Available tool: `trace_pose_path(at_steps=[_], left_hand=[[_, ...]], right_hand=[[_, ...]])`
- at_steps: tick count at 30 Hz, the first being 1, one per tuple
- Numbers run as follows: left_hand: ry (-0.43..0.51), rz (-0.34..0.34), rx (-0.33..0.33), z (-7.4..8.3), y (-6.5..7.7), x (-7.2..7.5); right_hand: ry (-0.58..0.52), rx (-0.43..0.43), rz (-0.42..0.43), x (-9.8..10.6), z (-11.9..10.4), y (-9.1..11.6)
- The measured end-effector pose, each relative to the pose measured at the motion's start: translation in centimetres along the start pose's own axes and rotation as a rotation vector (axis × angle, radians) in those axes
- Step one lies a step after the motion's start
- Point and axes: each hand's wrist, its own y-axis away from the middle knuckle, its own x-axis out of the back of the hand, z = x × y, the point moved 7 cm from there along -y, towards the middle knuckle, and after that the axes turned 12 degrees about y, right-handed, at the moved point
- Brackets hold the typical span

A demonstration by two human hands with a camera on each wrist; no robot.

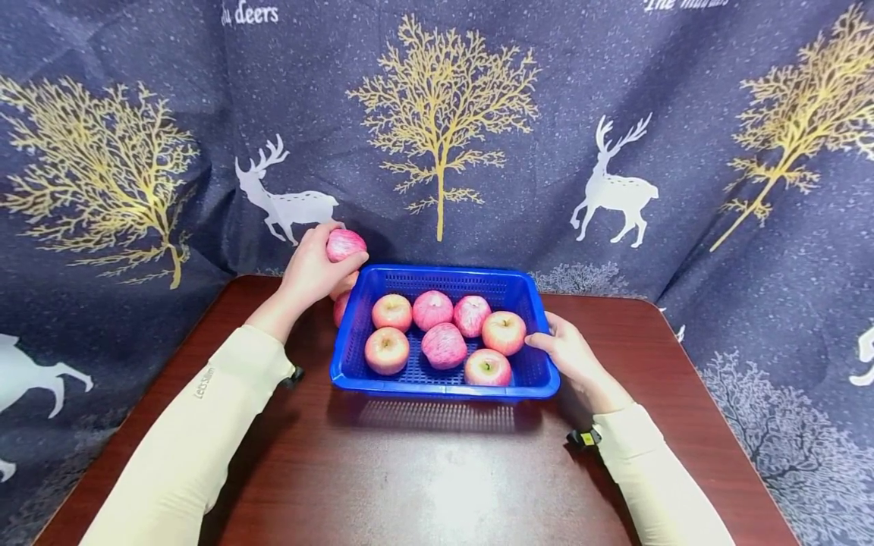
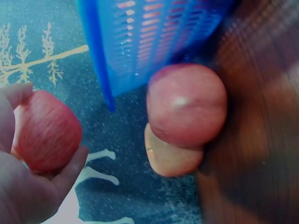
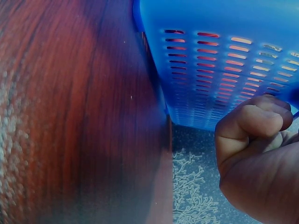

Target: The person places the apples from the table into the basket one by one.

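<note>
My left hand [image 1: 315,265] grips a red apple [image 1: 345,245] above the back left corner of the blue plastic basket [image 1: 447,391]. The left wrist view shows that apple [image 2: 48,132] between thumb and fingers, clear of the basket wall [image 2: 154,42]. Below the hand, a red apple [image 2: 187,105] and a paler apple [image 2: 173,156] lie beside the basket on its left. Several red and yellowish apples [image 1: 444,346] sit inside the basket. At the right side, my right hand [image 1: 572,353] holds the basket's rim, thumb over the edge and fingers curled against the outer wall [image 3: 210,70].
The basket stands on a dark reddish-brown wooden table [image 1: 410,485], towards its back edge. A dark blue cloth [image 1: 287,83] printed with trees and white deer hangs right behind the table and along both sides.
</note>
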Motion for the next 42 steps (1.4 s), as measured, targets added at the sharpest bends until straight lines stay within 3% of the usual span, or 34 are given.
trace_pose_path(at_steps=[12,18,22,34,42], left_hand=[[0.095,-0.071,-0.012,3.0,-0.5,-1.3],[0.120,-0.083,-0.065,4.6,-0.8,-2.4],[0.116,-0.105,-0.102,5.7,-0.9,-3.3],[0.100,-0.197,-0.109,8.7,-1.2,-6.3],[0.116,-0.216,-0.127,10.8,-1.3,-7.4]], right_hand=[[0.006,-0.001,-0.004,0.1,0.2,0.0],[0.015,0.000,0.001,0.1,0.3,-0.1],[0.007,-0.005,0.000,0.0,0.4,-0.1],[-0.001,-0.018,0.010,0.1,0.3,0.0],[-0.001,-0.006,0.003,0.1,0.1,-0.1]])
